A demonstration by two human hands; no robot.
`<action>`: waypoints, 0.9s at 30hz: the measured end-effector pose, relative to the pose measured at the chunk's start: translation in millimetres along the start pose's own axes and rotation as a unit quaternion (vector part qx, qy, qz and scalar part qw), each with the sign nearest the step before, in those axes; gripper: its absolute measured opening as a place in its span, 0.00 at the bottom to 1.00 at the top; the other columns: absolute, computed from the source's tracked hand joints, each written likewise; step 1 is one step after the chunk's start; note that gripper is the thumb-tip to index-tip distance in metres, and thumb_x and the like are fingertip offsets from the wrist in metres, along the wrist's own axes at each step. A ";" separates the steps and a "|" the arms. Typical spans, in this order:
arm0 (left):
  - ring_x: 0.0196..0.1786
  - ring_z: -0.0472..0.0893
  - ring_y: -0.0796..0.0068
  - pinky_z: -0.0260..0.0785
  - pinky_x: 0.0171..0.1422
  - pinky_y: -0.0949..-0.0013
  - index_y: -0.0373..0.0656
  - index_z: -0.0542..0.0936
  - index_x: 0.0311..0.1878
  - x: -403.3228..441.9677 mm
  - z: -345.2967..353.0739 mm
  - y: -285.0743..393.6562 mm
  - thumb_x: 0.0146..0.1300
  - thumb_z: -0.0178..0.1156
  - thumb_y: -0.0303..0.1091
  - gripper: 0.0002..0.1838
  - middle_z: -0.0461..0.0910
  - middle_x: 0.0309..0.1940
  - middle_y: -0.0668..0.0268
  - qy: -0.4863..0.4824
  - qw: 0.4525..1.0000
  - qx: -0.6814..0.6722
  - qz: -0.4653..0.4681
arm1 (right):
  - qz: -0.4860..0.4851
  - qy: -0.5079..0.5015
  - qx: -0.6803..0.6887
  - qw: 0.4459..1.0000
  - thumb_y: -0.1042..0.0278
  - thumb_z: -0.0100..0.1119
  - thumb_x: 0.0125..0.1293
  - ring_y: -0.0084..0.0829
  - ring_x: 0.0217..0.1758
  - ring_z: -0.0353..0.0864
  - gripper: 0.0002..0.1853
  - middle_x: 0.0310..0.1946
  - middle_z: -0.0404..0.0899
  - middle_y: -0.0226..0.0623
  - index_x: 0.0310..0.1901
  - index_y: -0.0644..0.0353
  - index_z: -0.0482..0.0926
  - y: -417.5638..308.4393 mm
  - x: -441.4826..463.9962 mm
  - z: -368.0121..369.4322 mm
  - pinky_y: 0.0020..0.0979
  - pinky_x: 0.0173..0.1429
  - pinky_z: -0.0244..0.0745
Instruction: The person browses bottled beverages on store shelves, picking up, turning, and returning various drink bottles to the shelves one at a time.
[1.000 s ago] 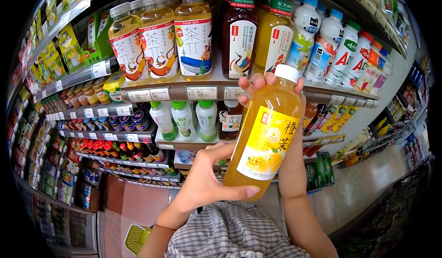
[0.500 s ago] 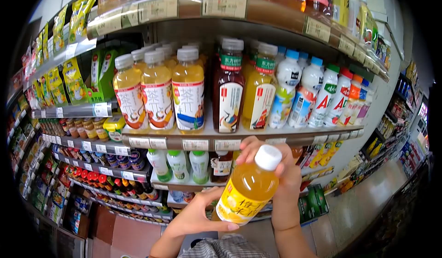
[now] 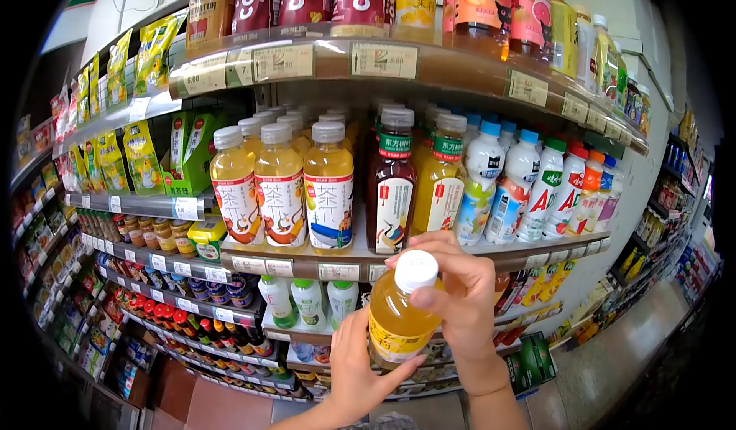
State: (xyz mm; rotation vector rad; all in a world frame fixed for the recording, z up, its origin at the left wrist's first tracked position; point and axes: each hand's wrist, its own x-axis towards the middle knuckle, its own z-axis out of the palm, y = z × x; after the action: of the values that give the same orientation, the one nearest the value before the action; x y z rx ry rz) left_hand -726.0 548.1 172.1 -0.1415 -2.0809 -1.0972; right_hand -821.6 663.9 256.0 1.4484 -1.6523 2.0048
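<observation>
A drink bottle (image 3: 402, 316) with amber liquid, a white cap and a yellow label is held up in front of the shelves, its cap tipped toward me. My left hand (image 3: 359, 376) wraps round its lower part, thumb across the front. Up at the neck and cap, my right hand (image 3: 461, 307) is closed on the bottle, its thumb beside the cap and its fingers curled behind. Just beyond stand a dark tea bottle (image 3: 392, 192) and a yellow tea bottle (image 3: 440, 184) on the middle shelf.
Above is a shelf (image 3: 460, 69) with coffee bottles (image 3: 295, 0) and a yellow-labelled bottle (image 3: 415, 4). Several clear-capped tea bottles (image 3: 328, 192) and white milk-drink bottles (image 3: 540, 181) fill the middle shelf. Snack bags (image 3: 157, 50) hang at left. Green boxes (image 3: 530, 362) sit low at right.
The bottle has turned and tilted, so its cap faces me more and its label shows less. It has shifted slightly left. My view has risen, showing more of the top shelf.
</observation>
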 end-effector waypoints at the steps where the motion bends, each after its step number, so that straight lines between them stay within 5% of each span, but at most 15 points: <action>1: 0.53 0.74 0.55 0.62 0.57 0.57 0.38 0.68 0.59 1.1 2.1 1.4 0.44 0.77 0.43 0.41 0.75 0.49 0.56 0.015 1.000 0.001 0.006 | -0.005 0.003 -0.005 1.000 0.65 0.76 0.48 0.33 0.55 0.70 0.18 0.40 0.83 0.37 0.41 0.65 0.86 1.6 0.7 1.3 0.35 0.63 0.63; 6: 0.47 0.76 0.57 0.63 0.53 0.60 0.37 0.71 0.54 7.8 3.5 -1.5 0.41 0.79 0.42 0.38 0.77 0.44 0.58 0.053 0.997 -0.018 0.044 | -0.034 -0.007 -0.093 0.995 0.61 0.77 0.46 0.33 0.53 0.73 0.20 0.39 0.83 0.37 0.39 0.64 0.86 -6.3 3.3 -0.1 0.35 0.59 0.66; 12: 0.46 0.80 0.64 0.70 0.53 0.64 0.35 0.76 0.51 6.0 -5.3 -11.4 0.40 0.78 0.41 0.35 0.79 0.43 0.58 -0.023 0.984 -0.179 -0.012 | 0.024 -0.011 -0.101 0.995 0.55 0.78 0.45 0.30 0.46 0.76 0.22 0.36 0.80 0.38 0.36 0.65 0.85 -12.2 11.9 -2.1 0.31 0.55 0.67; 20: 0.52 0.79 0.74 0.69 0.61 0.68 0.32 0.74 0.56 -3.6 -11.4 -17.1 0.46 0.74 0.32 0.34 0.81 0.50 0.60 -0.133 0.880 -0.421 -0.174 | 0.168 -0.077 0.018 0.983 0.55 0.68 0.58 0.23 0.40 0.82 0.21 0.35 0.84 0.37 0.40 0.69 0.82 1.9 20.4 -3.4 0.23 0.48 0.75; 27: 0.52 0.81 0.70 0.70 0.61 0.68 0.30 0.72 0.58 -10.4 -10.4 -22.6 0.43 0.74 0.44 0.41 0.80 0.51 0.58 -0.134 0.775 -0.568 -0.241 | 0.218 -0.155 0.187 0.945 0.48 0.58 0.67 0.31 0.47 0.84 0.27 0.44 0.83 0.45 0.48 0.71 0.79 32.9 21.4 -7.2 0.30 0.54 0.78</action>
State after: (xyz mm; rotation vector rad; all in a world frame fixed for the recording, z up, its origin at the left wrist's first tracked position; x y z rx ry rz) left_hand -722.2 528.8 153.7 -0.3688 -1.3759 -2.6828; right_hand -858.0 648.4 250.8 1.7141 -1.9355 2.5539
